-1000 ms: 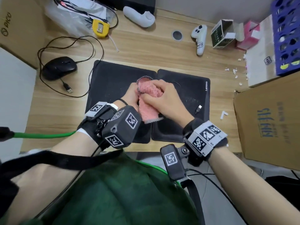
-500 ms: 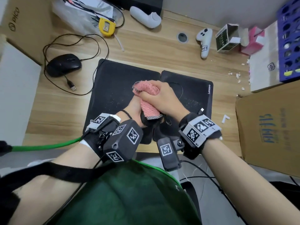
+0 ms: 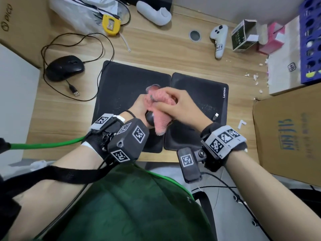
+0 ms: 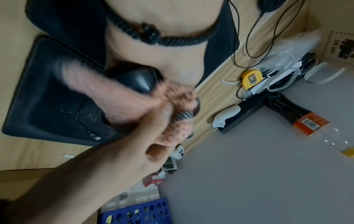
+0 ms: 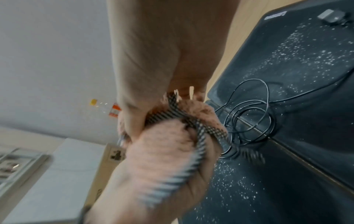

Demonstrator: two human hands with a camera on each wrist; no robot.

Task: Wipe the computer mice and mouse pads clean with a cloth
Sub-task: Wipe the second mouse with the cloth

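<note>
Above the seam where the two black mouse pads (image 3: pixel 128 87) met on the wooden bench (image 3: pixel 156 49), the left hand (image 3: pixel 139 106) curled round a black mouse (image 3: pixel 150 118), lifted off the pads, its rounded body showing at the heel of the palm. The right hand (image 3: pixel 178 108) had its fingers closed round a pink cloth (image 3: pixel 161 122) with a checked edge, pressed against the mouse; a loose end of cloth hung toward the near edge of the pads. White specks lay scattered on the pad marked Lenovo (image 3: pixel 205 94), where a USB plug (image 3: pixel 215 115) and a coil of thin cable (image 5: pixel 249 112) also rested. A second black mouse (image 3: pixel 64 67) sat on the bench, well to the left of the pads, its cord looped around it.
</note>
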